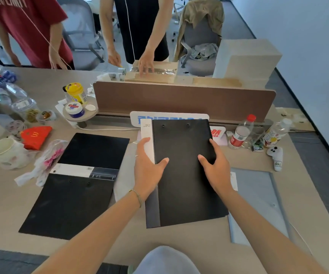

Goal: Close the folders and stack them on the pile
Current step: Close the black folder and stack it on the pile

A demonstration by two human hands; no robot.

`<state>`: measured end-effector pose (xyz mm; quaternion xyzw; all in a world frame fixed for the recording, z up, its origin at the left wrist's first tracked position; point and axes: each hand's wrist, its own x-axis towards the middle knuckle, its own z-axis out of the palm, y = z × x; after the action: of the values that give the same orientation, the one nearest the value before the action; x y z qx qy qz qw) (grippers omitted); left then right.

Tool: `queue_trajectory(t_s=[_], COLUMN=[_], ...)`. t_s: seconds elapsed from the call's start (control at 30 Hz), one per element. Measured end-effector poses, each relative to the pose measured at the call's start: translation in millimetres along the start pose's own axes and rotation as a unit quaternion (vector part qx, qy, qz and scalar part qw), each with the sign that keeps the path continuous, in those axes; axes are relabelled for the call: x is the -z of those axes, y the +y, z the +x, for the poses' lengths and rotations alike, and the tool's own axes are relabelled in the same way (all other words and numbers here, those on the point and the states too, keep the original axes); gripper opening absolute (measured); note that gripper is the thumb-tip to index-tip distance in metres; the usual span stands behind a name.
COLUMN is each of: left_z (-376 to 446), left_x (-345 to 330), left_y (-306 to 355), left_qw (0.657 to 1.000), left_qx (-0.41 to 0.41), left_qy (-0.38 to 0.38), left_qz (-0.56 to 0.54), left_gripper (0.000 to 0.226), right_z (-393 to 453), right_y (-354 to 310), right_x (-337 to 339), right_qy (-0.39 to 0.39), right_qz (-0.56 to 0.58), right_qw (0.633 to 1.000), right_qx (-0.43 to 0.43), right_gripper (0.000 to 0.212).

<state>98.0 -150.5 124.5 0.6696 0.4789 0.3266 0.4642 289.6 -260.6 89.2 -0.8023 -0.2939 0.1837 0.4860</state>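
A closed black folder (183, 147) with a white spine label lies in the middle of the desk, front of me. My left hand (149, 167) grips its left spine edge, thumb on the cover. My right hand (216, 165) holds its right edge, thumb on top. To the left, a second black folder (76, 186) lies spread open flat, its white and grey spine strip across the middle. A grey folder (258, 202) lies flat at the right, partly under the black one.
Two people stand across the brown divider (183, 99). Water bottles (240, 133), a white controller (276, 157), a red fast-food box (36, 136), plastic bags, jars and a white cup crowd the desk's back and left. The front edge of the desk runs near my body.
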Motion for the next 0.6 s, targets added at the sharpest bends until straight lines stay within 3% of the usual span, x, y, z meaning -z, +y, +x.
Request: queue_trajectory(t_s=[0.17, 0.37, 0.6], left_z=[-11.2, -38.0, -65.8], left_x=[-42.7, -118.4, -217.5], left_y=[0.4, 11.2, 3.1], left_qw=[0.999, 0.993, 0.984], left_qx=[0.019, 0.055, 0.074], left_qy=[-0.031, -0.107, -0.156], left_qz=[0.02, 0.021, 0.031], left_gripper=[0.087, 0.087, 0.09], right_z=[-5.7, -12.0, -15.7], right_y=[19.5, 72.1, 143.0], right_x=[35.3, 91.0, 154.1], right_qy=[0.043, 0.089, 0.124], right_qz=[-0.007, -0.039, -0.089], right_qw=[0.999, 0.991, 0.974], right_qx=[-0.012, -0.089, -0.168], right_gripper=[0.069, 0.073, 0.059])
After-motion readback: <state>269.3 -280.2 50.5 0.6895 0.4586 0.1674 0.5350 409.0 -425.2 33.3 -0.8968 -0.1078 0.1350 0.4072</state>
